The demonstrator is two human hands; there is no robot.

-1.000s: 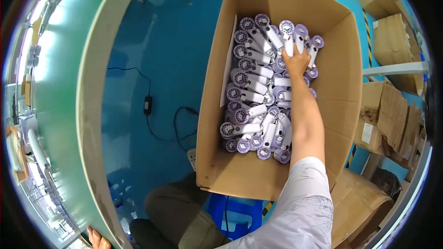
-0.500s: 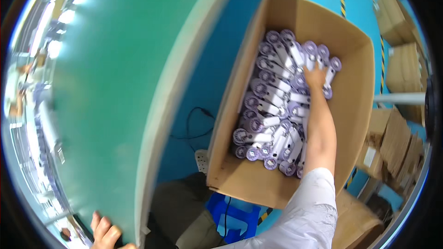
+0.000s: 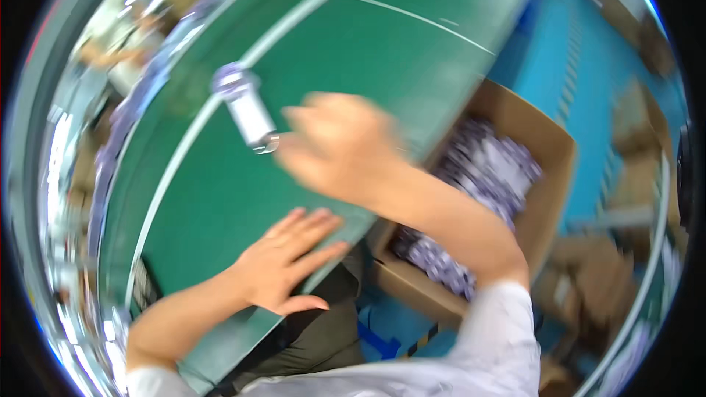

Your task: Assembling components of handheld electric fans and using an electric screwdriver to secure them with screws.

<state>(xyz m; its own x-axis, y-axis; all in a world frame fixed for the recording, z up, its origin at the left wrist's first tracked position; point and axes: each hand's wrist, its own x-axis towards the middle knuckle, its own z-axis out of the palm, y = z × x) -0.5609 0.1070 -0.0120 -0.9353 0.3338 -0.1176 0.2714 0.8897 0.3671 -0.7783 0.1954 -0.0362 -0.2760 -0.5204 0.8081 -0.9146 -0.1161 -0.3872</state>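
Note:
A small handheld fan (image 3: 250, 114) with a white handle and a round lilac head is over the green table (image 3: 220, 206), its head pointing to the far left. My right hand (image 3: 342, 143), blurred by motion, is closed at the near end of the handle, where the fingertips meet it. My left hand (image 3: 290, 257) lies open near the table's front edge, fingers spread, holding nothing. To the right, a cardboard box (image 3: 555, 169) holds many similar white and lilac fans (image 3: 482, 162); my right forearm crosses over it and hides part of them.
White lines (image 3: 173, 165) run across the green surface. A dark object (image 3: 144, 283) lies at its left edge. A blue stool (image 3: 379, 338) stands below the table. More cartons (image 3: 596, 272) stand on the blue floor at right. Another person (image 3: 121, 51) is across at far left.
My right hand has come out of the box to over the table, with a fan at its fingers. My left hand has moved in from the lower left. The view has swung toward the table.

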